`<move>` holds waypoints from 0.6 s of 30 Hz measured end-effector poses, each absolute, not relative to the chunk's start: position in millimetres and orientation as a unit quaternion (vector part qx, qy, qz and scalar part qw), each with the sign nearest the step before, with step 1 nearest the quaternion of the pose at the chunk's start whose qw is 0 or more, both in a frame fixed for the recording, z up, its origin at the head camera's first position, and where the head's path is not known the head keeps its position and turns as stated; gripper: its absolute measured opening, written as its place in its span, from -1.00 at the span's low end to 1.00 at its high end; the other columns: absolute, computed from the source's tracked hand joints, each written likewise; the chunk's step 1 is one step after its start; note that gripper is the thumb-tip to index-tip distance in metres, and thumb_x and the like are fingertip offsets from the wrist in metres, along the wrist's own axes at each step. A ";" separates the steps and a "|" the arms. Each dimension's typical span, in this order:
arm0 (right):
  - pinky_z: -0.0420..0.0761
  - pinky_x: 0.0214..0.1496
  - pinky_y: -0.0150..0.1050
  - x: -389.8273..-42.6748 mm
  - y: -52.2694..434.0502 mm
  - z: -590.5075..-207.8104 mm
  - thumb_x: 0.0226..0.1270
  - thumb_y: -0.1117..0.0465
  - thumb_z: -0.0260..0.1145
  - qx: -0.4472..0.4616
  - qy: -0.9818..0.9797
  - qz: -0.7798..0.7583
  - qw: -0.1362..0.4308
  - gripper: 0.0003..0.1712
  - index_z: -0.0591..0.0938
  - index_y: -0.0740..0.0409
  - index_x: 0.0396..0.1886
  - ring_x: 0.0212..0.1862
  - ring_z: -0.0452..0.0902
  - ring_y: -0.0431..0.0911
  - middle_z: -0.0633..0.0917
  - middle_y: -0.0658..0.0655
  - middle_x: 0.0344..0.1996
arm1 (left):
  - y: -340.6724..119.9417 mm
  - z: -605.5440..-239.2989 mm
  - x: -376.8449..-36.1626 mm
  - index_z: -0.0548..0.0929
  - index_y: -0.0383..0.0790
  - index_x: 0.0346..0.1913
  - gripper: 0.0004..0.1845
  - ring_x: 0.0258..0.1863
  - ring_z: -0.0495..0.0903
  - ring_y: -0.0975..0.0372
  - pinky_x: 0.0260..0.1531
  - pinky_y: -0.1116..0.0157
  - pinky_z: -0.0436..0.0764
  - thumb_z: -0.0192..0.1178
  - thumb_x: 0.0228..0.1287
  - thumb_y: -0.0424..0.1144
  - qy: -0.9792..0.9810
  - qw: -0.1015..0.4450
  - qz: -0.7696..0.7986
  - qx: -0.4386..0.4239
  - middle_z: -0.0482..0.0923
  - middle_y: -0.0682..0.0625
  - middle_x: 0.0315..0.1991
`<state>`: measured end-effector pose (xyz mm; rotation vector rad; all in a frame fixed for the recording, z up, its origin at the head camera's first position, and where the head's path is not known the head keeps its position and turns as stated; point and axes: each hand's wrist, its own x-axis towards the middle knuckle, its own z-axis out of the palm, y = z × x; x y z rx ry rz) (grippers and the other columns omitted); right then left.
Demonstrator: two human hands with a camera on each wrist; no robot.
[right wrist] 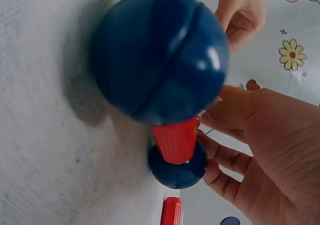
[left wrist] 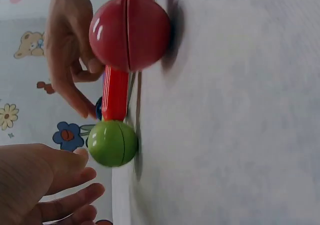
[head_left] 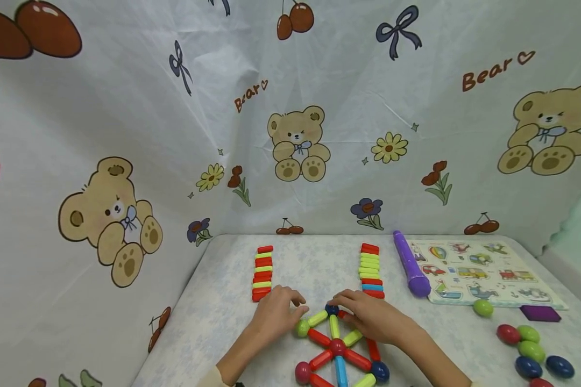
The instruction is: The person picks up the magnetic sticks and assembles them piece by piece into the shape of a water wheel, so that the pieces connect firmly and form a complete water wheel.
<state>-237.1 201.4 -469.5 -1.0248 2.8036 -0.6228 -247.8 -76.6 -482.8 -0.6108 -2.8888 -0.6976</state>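
Rod-and-ball wheel lies flat on table, near edge, partly built: hub, spokes, several rim balls joined. Top dark blue ball touched by fingertips of right hand, fingers curled round it. Left hand beside green ball, fingers loose, gripping nothing. Rim gaps remain, I'd judge. Spare rods stacked behind; loose balls off right.

purple pen beside vehicle puzzle board | loose balls right | bear-print cloth behind
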 end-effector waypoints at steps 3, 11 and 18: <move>0.73 0.20 0.05 -237.2 196.9 -472.6 0.57 0.29 0.35 -0.357 0.915 -0.186 0.034 -0.47 0.63 -0.13 0.45 0.30 0.62 0.09 0.61 0.09 0.39 | -91.3 -481.4 -248.4 0.90 -0.03 -0.20 -0.90 -0.23 0.56 0.25 -0.40 0.34 0.56 0.57 0.30 -0.12 -0.956 0.085 -0.208 -0.191 0.71 0.15 -0.31; 0.76 0.12 -0.10 -237.4 194.5 -474.4 0.53 0.30 0.40 -0.363 0.918 -0.161 0.024 -0.52 0.73 -0.16 0.36 0.15 0.65 0.01 0.68 0.04 0.28 | -124.9 -488.8 -250.4 0.86 -0.11 -0.15 -0.81 -0.16 0.54 0.17 -0.26 0.20 0.66 0.62 0.21 -0.23 -0.970 0.128 -0.157 -0.136 0.69 -0.01 -0.13; 0.75 -0.09 -0.25 -240.9 196.9 -473.2 0.41 0.31 0.51 -0.328 0.927 -0.183 0.001 -0.64 0.84 -0.01 0.16 -0.12 0.64 -0.19 0.71 -0.07 -0.03 | -138.9 -487.9 -249.7 0.86 -0.17 -0.21 -0.81 -0.28 0.53 0.17 -0.31 0.20 0.65 0.65 0.14 -0.31 -0.969 0.166 -0.128 -0.133 0.72 -0.01 -0.20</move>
